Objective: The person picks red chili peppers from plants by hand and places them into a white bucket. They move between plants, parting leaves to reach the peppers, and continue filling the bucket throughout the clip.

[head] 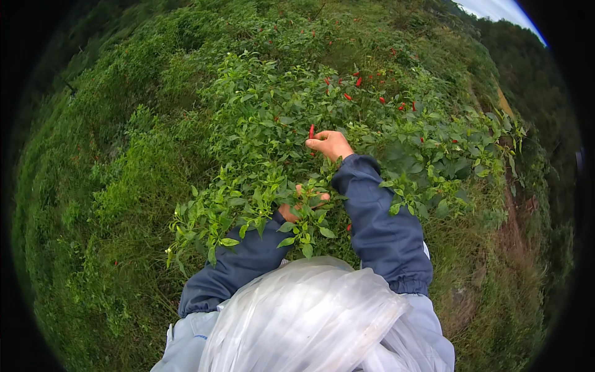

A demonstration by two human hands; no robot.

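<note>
My right hand [331, 144] pinches a ripe red chili pepper [311, 131] between thumb and fingers, its tip pointing up, above the leafy chili plants [251, 139]. Lower and to the left, my left hand [302, 204] reaches in among the stems, partly covered by leaves. Its fingers look spread, but the leaves hide whether anything lies in the palm. Dark blue sleeve covers [386, 223] run along both forearms.
More red chilies [359, 82] hang on the plants beyond my right hand. A clear plastic sheet or bag [302, 316] bulges in front of my body. Tall grass [135, 186] grows on the left, and a strip of bare brown soil [511, 228] shows at right.
</note>
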